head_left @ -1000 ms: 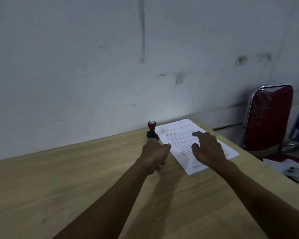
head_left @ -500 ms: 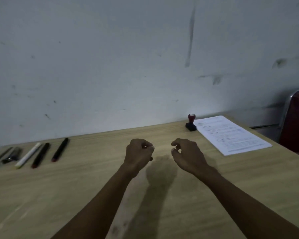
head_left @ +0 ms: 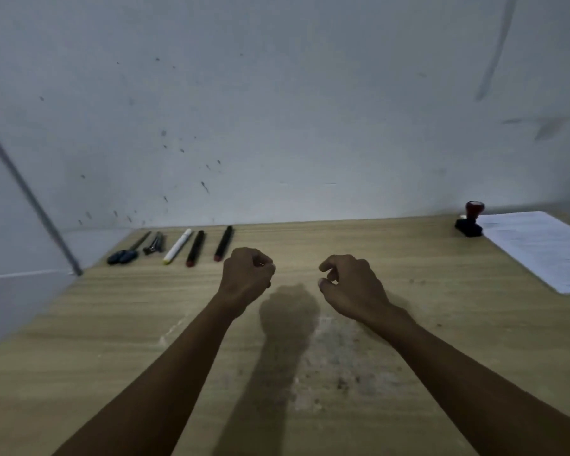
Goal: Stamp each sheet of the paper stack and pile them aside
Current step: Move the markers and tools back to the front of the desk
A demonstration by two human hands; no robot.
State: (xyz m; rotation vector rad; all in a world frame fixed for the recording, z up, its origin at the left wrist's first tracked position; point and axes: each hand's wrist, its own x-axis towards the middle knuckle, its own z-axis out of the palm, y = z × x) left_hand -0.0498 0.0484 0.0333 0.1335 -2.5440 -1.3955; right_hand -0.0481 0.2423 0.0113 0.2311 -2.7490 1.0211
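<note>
Overhead, left hand [head_left: 247, 277] and right hand [head_left: 352, 287] loosely curled, empty.

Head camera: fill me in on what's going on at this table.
A person sits at a wooden table with both arms stretched out. The left hand is closed in a loose fist and the right hand is half curled; neither holds anything. The stamp stands upright at the far right, next to the paper stack, and nobody is touching either. A row of pens and small tools lies at the far left. No separate pile of stamped sheets is in view.
</note>
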